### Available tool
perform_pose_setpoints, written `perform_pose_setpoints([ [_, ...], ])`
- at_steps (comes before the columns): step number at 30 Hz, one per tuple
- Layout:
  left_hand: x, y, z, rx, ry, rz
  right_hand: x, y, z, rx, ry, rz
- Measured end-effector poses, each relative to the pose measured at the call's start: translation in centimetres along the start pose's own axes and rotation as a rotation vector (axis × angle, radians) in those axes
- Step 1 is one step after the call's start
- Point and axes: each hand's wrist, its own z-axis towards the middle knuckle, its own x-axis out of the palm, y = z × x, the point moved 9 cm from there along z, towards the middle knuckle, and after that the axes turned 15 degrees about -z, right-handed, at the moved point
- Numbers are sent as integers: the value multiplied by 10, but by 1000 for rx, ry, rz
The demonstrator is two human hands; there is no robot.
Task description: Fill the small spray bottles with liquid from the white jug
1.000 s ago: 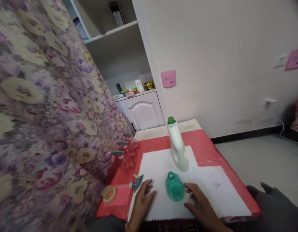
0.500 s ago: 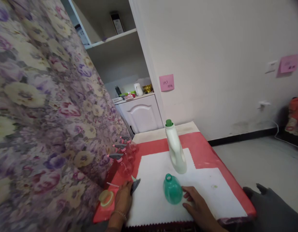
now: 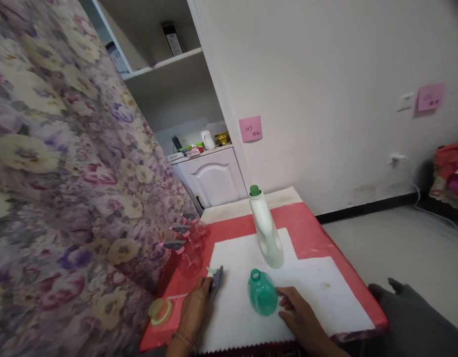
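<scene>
In the head view, my left hand [image 3: 195,303] is closed around a grey spray trigger head [image 3: 216,280] with a light green part, over the left edge of the white cloth [image 3: 234,325]. A translucent green bottle [image 3: 263,297] without a top stands on the cloth. Beside its right side is my right hand [image 3: 296,308], fingers apart and partly bent, the index fingertip at the bottle's wall. Behind it a tall pale green jug [image 3: 266,230] stands upright with a green piece in its neck. Several clear pink spray bottles [image 3: 188,260] with grey triggers stand at left.
A roll of tape [image 3: 161,312] lies on the red tablecloth [image 3: 316,233] at the near left. A floral curtain [image 3: 76,188] hangs along the left side. Behind the table are a white cabinet [image 3: 214,173] and a wall. A dark grey shape [image 3: 411,317] is at the lower right.
My left hand has moved to the right with the spray trigger head, which is now turned more upright. My right hand stays beside the green bottle. The whole view has shifted slightly.
</scene>
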Motion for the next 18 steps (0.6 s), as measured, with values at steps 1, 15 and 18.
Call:
perform_pose_setpoints([
  [1, -2, -11, -2, 29, -19, -25, 0, 1, 0, -1, 1, 1],
  [15, -74, -151, -56, 190, -340, -1173, 2, -3, 1, 2, 6, 10],
  [18, -65, -149, -55, 177, -325, -1283, 2, -3, 1, 0, 9, 8],
])
